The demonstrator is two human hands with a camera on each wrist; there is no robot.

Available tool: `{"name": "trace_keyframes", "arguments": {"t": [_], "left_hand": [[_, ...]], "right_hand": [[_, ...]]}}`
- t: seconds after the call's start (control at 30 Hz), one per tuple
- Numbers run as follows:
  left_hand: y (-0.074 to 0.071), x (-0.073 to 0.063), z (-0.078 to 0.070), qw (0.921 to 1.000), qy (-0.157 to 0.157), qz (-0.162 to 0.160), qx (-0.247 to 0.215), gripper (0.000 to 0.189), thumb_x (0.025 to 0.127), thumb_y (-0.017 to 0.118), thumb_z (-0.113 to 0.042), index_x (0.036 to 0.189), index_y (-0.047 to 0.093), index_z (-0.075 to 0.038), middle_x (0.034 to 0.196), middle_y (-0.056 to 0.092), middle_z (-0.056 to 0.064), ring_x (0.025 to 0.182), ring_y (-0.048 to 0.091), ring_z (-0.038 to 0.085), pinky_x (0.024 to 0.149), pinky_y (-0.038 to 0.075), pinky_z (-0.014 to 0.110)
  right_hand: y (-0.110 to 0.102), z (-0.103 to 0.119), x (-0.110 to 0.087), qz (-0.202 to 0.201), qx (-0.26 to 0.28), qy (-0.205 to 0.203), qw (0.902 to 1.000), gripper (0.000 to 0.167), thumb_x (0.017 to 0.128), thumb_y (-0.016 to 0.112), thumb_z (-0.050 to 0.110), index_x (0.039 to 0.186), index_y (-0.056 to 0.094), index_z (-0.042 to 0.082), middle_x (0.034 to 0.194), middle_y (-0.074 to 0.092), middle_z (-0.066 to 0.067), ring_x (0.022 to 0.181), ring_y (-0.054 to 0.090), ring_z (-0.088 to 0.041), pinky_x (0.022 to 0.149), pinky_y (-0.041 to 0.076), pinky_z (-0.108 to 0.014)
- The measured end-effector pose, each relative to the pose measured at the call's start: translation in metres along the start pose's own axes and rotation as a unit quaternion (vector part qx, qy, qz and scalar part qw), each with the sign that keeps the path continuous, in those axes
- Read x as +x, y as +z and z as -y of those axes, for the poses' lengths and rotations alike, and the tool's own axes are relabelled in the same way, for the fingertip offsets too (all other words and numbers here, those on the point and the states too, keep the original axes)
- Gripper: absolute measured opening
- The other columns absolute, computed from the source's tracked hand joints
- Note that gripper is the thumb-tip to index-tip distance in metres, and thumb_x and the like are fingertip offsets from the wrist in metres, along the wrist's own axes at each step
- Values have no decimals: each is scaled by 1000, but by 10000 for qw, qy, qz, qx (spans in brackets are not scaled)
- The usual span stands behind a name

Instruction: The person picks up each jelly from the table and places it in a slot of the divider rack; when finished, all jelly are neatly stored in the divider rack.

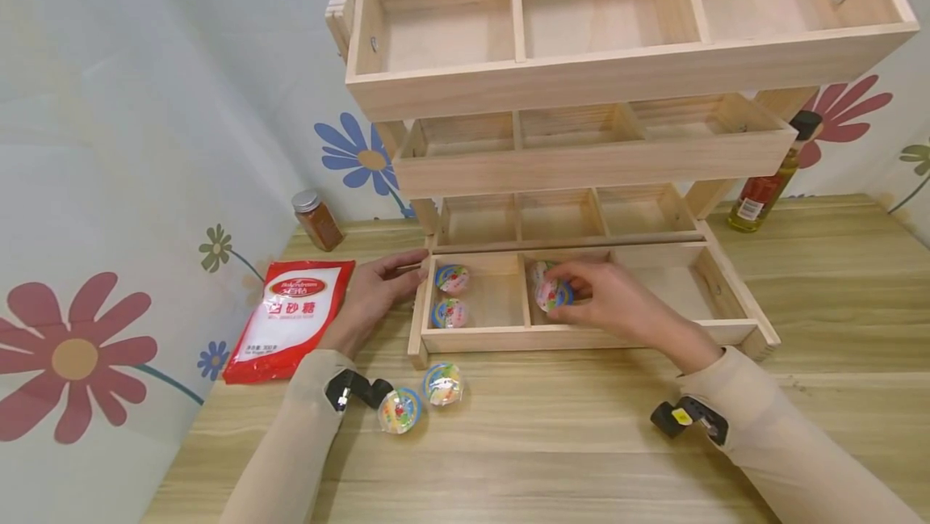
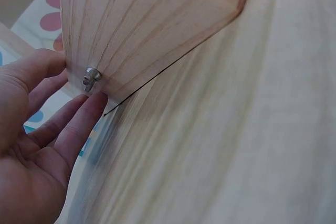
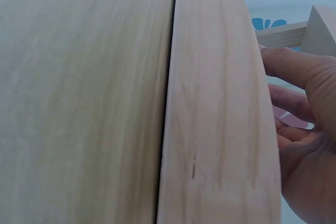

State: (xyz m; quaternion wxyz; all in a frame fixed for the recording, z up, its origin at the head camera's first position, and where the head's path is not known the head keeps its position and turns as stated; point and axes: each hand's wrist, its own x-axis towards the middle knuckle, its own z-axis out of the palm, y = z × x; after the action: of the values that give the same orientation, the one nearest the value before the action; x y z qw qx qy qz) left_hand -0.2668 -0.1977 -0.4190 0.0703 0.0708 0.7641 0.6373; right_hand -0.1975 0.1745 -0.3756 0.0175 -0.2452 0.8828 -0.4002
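Note:
My right hand [image 1: 606,298] pinches a jelly cup [image 1: 550,295] with a printed blue-rimmed lid in the middle compartment of the wooden rack's [image 1: 588,340] lowest tier. Behind that cup, partly covered by it and the fingers, shows another jelly cup [image 1: 539,269]. Two pink jelly cups, a rear one [image 1: 452,278] and a front one [image 1: 449,313], sit in the left compartment. My left hand [image 1: 378,294] touches the rack's left side; in the left wrist view its fingertips rest on the side panel [image 2: 142,30] beside a metal wing nut [image 2: 91,77]. The right wrist view has the front board [image 3: 220,103] hiding the held cup.
Two yellowish jelly cups, one [image 1: 399,411] by the left sleeve and one [image 1: 443,384] nearer the rack, lie on the table [image 1: 538,443]. A red-and-white sugar bag [image 1: 291,322] and a spice jar [image 1: 317,221] are at left. An oil bottle [image 1: 770,181] stands behind right. Upper tiers [image 1: 617,72] overhang.

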Motion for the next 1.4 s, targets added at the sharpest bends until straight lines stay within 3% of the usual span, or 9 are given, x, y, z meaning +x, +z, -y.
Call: {"name": "trace_keyframes", "arguments": {"t": [0.6, 0.87, 1.4], "left_hand": [[-1, 2, 2, 10000, -33, 8, -48, 42, 101, 76, -15, 142, 69, -8, 142, 65, 15, 128, 65, 25, 97, 59, 32], [-1, 1, 0, 10000, -54, 22, 75, 43, 101, 76, -17, 143, 68, -9, 143, 65, 14, 129, 64, 25, 99, 59, 34], [-1, 0, 0, 9999, -55, 20, 141, 43, 102, 75, -18, 143, 68, -9, 144, 65, 13, 129, 64, 26, 100, 58, 35]], "right_hand": [[3, -5, 2, 189, 221, 141, 9995, 41, 90, 88, 17, 124, 74, 1, 103, 75, -5, 95, 72, -21, 83, 60, -36], [1, -13, 4, 459, 365, 112, 9982, 39, 93, 85, 16, 128, 74, 1, 111, 76, -5, 100, 73, -21, 83, 60, -32], [0, -16, 6, 639, -7, 14, 9980, 38, 95, 82, 12, 129, 73, -1, 114, 77, -9, 105, 72, -28, 89, 60, -45]]}}
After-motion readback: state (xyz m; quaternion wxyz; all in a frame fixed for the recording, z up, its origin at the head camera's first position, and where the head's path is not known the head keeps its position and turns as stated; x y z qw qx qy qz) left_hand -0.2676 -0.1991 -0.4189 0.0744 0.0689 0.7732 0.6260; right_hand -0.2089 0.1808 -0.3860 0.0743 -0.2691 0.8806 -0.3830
